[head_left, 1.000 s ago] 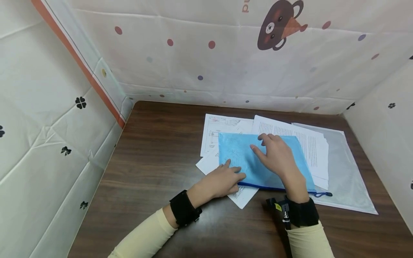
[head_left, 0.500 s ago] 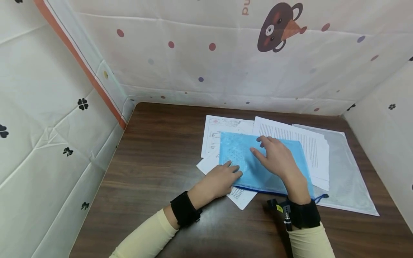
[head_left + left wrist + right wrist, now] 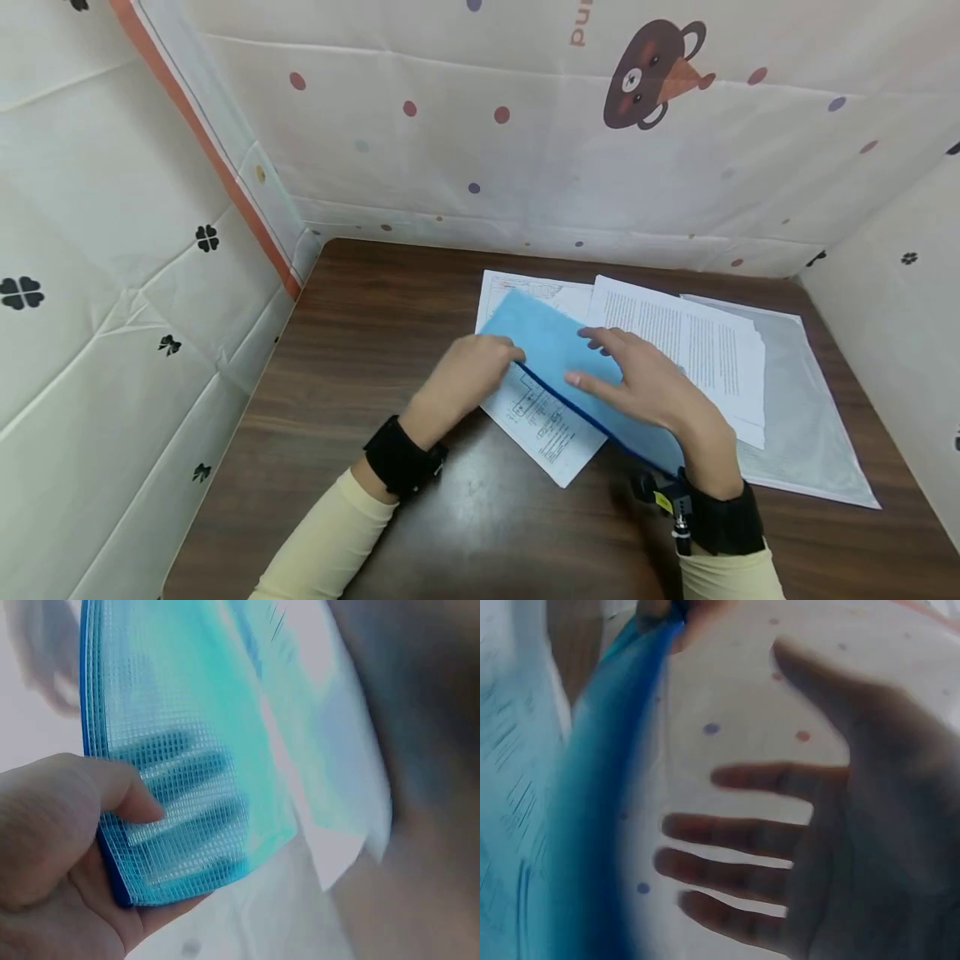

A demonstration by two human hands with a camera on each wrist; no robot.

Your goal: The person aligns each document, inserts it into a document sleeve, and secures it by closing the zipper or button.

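A blue mesh zipper pouch (image 3: 551, 337) with a dark blue zipper edge is tilted up over the papers. My left hand (image 3: 468, 375) grips its left end by the zipper edge. In the left wrist view the thumb lies on the near face of the mesh pouch (image 3: 180, 697), and the fingers show through from behind it. My right hand (image 3: 652, 383) is held over the pouch with its fingers spread. The right wrist view shows this right hand (image 3: 825, 825) holding nothing, beside the blurred pouch edge (image 3: 592, 825).
Printed sheets (image 3: 675, 333) lie behind and right of the pouch. A sheet with a drawing (image 3: 547, 421) lies under its front edge. A whitish translucent pouch (image 3: 802, 400) is at the right of the brown table (image 3: 360, 333). Patterned cloth walls (image 3: 420, 150) stand around it.
My left hand has gone from lying on the flat pouch to gripping its zipper edge. The pouch is now lifted and turned, baring more of the drawing sheet. My right hand stays over it.
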